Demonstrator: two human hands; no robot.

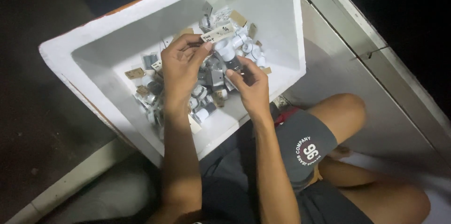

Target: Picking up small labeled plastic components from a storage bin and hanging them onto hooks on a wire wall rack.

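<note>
now paper tag [217, 34] between left fingers [197, 47] (pinched)

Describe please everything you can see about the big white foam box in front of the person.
The big white foam box looks like thick expanded foam with an open top and no lid in view. It sits tilted in the picture on a dark floor, against the seated person's legs. Its bottom holds a heap of small white and grey parts with cardboard tags. The left hand and right hand reach inside.
</note>
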